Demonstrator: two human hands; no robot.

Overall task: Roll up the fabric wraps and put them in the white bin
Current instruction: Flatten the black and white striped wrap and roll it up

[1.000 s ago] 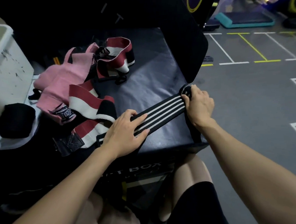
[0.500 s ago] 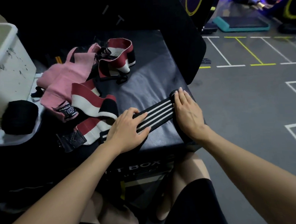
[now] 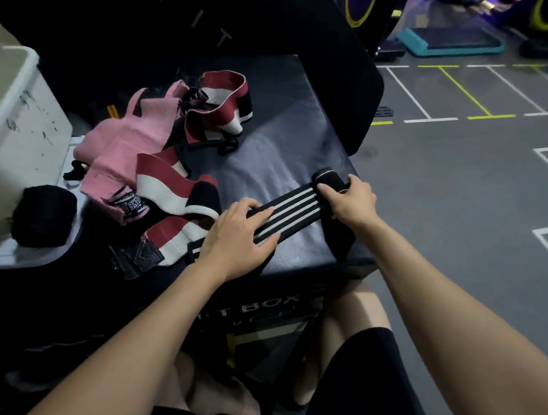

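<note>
Since the previous frame the right hand [image 3: 350, 201] has gone from lying flat to curling its fingers [image 3: 325, 190] round the rolled end of the striped wrap [image 3: 285, 211]. White bin [image 3: 14, 125] stands far left, a black roll [image 3: 43, 216] beside it. Pink wrap [image 3: 120, 152] and red-white wraps [image 3: 170, 193] lie heaped on the black surface [image 3: 278, 137]. Left hand [image 3: 236, 238], fingers straight, presses the flat striped length.

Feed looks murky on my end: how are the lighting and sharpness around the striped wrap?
Head view: dim overall; the black striped wrap and both hands stay legible, left hand, right hand; soft glare on the black box top; the edges bow from the wide lens; blue-lit background is blurry.
</note>
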